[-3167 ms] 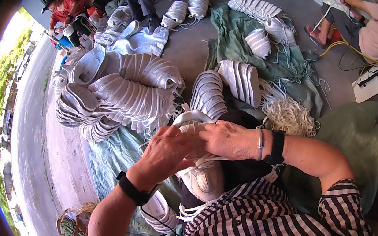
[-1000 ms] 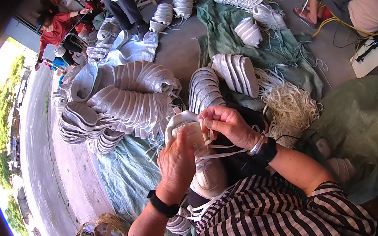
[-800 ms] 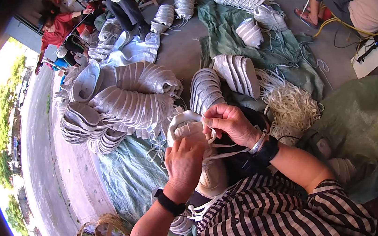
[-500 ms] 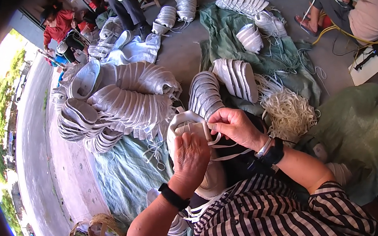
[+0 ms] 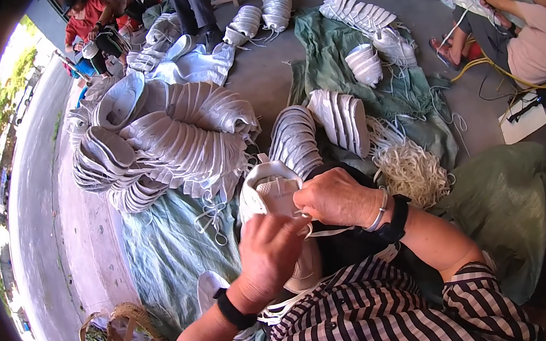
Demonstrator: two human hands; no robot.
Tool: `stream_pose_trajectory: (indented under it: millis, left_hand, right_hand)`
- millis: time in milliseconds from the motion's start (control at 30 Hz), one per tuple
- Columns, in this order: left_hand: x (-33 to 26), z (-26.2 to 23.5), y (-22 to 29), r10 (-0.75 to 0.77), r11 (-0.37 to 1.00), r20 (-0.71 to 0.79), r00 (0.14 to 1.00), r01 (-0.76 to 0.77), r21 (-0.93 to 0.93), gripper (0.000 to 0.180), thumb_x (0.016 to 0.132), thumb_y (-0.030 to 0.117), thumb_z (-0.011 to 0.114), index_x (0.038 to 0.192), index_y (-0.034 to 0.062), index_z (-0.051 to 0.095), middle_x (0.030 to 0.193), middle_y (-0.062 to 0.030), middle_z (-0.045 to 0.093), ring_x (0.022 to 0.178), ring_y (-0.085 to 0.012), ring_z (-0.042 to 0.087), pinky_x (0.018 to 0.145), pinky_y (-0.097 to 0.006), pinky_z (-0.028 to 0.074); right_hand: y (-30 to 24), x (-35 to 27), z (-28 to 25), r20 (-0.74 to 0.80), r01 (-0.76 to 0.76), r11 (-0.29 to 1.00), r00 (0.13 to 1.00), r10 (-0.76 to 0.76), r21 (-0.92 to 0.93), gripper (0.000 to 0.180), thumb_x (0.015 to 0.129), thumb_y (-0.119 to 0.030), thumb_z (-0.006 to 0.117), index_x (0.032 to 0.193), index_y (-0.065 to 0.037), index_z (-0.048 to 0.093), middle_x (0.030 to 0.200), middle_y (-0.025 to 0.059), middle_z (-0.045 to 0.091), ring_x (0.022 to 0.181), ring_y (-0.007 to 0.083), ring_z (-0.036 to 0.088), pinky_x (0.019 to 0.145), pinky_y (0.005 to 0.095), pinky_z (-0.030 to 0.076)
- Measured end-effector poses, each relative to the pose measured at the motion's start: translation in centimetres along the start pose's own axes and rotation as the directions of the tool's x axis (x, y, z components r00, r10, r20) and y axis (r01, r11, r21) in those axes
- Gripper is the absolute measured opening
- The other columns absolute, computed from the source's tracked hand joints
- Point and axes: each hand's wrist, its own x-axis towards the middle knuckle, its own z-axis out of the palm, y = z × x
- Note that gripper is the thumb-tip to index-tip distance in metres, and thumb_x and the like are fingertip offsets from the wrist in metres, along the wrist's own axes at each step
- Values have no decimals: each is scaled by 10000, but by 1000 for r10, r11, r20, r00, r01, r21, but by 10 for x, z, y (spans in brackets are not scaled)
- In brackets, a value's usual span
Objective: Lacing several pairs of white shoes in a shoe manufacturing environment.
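A white lace-up shoe (image 5: 279, 195) lies in my lap, its heel opening away from me and its toe toward my body. My right hand (image 5: 339, 198) is closed on the right edge of the shoe's lacing, fingers bent over the tongue. Over the front of the shoe, my left hand (image 5: 270, 249) is curled shut, its fingertips meeting a white shoelace (image 5: 307, 218) beside the right fingers. The left fingers are slightly blurred, and the lace inside them is mostly hidden. Another stretch of lace trails out under the right hand.
Nested stacks of white shoe uppers (image 5: 181, 141) are heaped at the left on a green sheet (image 5: 174, 251). More stacks (image 5: 338, 121) and a pile of loose laces (image 5: 413, 170) lie ahead. A woven basket (image 5: 126, 332) stands lower left. Other people (image 5: 536, 36) sit farther off.
My left hand has drawn back from the tongue toward me. My right hand has come down from the lace loop onto the shoe's edge, and the raised loop no longer shows.
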Motion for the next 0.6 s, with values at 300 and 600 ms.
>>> stream_pose_trajectory:
  millis: [300,600]
  left_hand:
    - [14,4,-54,-53,956,197,979,-7,294,210,677,200,658,879,145,681,1096,-78,510,1101,-291,475,855,-396,462]
    - [1,11,-60,-214,976,212,954,215,17,184,750,141,598,885,77,705,1300,-141,422,1259,-336,335,993,-455,341]
  right_hand:
    - [-7,6,38,-77,-132,987,987,139,96,123,764,-176,652,773,-63,603,731,134,630,707,334,631,619,405,501]
    - [-18,2,14,110,-191,981,975,195,-43,101,786,-133,617,857,-61,613,751,151,640,710,335,637,651,431,496]
